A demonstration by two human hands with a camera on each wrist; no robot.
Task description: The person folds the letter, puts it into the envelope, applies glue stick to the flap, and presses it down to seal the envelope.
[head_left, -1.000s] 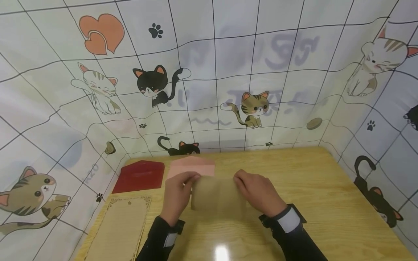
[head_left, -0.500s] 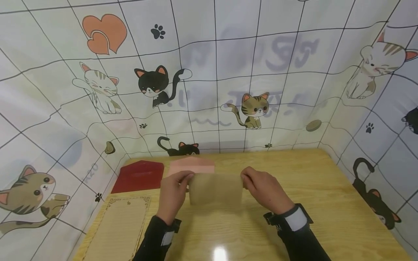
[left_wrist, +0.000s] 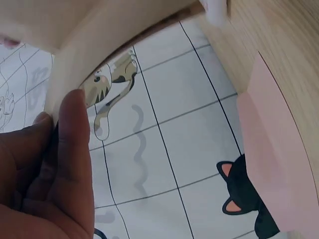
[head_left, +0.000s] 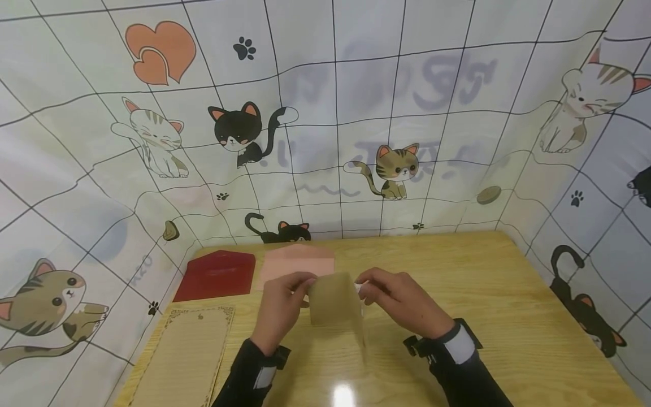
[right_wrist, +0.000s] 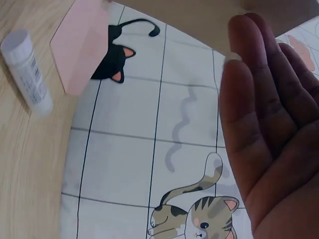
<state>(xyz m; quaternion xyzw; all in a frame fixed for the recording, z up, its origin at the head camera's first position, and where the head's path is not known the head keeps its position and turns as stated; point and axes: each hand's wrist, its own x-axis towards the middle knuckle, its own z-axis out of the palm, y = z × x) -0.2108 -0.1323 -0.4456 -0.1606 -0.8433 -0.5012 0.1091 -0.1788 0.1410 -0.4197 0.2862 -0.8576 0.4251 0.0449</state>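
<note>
A folded tan sheet of paper (head_left: 330, 299) is held up over the wooden table. My left hand (head_left: 285, 305) pinches its left edge between thumb and fingers; the left wrist view shows the sheet (left_wrist: 94, 45) above the thumb. On the right a flap of the sheet turns toward me along a fold. Beside that fold is my right hand (head_left: 402, 299), thumb and forefinger slightly apart with nothing gripped between them. Its fingers reach up in front of the paper (right_wrist: 199, 20) in the right wrist view; whether they touch it is unclear.
A red envelope (head_left: 216, 276) and a pink envelope (head_left: 297, 260) lie along the back left of the table (head_left: 458, 282). A bordered letter sheet (head_left: 185, 350) is at front left. Near the pink envelope, a glue stick (right_wrist: 27, 72) appears. Cat-printed cloth (head_left: 325, 113) surrounds the table.
Half a second ago both hands held the sheet spread flat by its two sides. Now its right part has turned forward along a fold, and the right hand has moved left, off that edge.
</note>
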